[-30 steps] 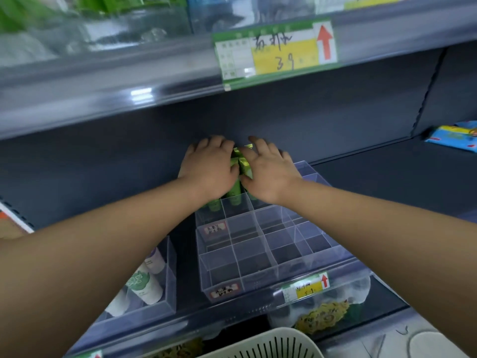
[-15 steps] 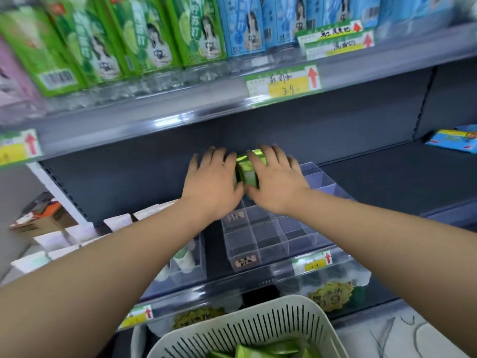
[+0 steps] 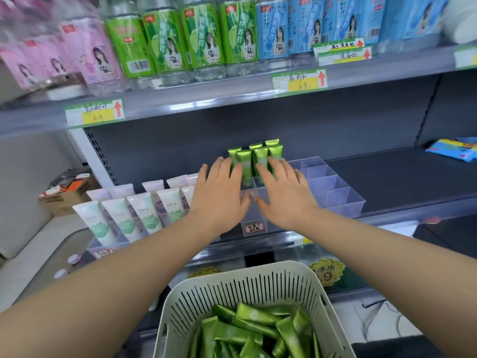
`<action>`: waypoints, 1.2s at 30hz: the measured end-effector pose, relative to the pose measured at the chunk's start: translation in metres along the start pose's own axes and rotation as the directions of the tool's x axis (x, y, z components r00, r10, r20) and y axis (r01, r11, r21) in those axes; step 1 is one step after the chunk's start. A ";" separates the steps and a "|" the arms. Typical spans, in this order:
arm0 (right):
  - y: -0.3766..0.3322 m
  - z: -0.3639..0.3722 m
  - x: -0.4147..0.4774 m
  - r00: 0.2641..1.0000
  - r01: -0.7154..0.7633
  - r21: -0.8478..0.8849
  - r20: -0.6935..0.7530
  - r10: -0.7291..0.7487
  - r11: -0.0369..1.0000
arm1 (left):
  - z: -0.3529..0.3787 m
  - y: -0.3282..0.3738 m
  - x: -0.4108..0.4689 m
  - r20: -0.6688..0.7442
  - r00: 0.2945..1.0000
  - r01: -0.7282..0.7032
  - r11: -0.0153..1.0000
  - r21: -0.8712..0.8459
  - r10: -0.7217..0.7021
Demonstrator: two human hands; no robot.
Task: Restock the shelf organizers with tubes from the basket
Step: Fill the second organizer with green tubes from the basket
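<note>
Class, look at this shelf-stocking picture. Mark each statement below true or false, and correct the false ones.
1. Green tubes stand upright in the back compartments of the clear organizer. True.
2. The basket holds nothing. False: many green tubes lie piled in it.
3. The left hand and right hand both have straight, spread fingers and grip nothing. True.
4. The organizer's right-hand compartments are packed with tubes. False: no tubes show in them.
5. The pale tubes stand to the right of the organizer. False: they stand to its left.
</note>
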State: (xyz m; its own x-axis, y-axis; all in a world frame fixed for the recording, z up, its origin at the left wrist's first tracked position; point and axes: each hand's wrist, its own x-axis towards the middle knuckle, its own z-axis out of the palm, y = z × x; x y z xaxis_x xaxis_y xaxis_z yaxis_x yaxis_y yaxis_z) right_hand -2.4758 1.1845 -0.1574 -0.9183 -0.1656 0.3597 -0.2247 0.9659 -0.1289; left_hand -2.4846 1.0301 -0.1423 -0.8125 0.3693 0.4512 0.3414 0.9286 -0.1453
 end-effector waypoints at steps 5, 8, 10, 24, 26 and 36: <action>-0.012 0.003 -0.030 0.997 0.038 -0.032 0.070 -0.036 0.999 | -0.001 0.002 -0.038 0.034 0.999 0.013 1.000 0.025 -0.014; -0.019 0.008 -0.046 0.996 0.048 -0.038 0.075 -0.045 0.998 | -0.002 0.004 -0.058 0.055 0.998 0.036 0.999 -0.017 -0.035; -0.024 0.014 -0.057 0.995 0.051 -0.033 0.088 -0.048 0.998 | -0.001 0.007 -0.071 0.061 0.997 0.047 0.998 -0.043 -0.044; -0.037 0.082 -0.124 0.922 0.101 0.045 0.370 -0.111 0.994 | 0.064 0.017 -0.146 0.232 0.971 0.084 0.987 -0.136 -0.050; -0.036 0.093 -0.128 0.912 0.087 0.049 0.398 -0.100 0.995 | 0.078 0.017 -0.155 0.282 0.958 0.097 0.985 -0.146 -0.053; -0.013 0.149 -0.140 0.806 0.063 0.046 0.587 -0.078 0.997 | 0.140 0.011 -0.189 0.513 0.858 0.150 0.971 -0.188 -0.033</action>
State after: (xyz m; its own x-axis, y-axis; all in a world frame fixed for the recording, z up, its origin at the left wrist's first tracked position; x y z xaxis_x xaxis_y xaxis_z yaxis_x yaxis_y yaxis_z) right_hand -2.3932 1.1653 -0.3436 -0.9139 -0.3256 -0.2426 -0.2966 0.9433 -0.1488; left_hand -2.3937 0.9753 -0.3523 -0.9507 0.3041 -0.0602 0.2981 0.9501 0.0922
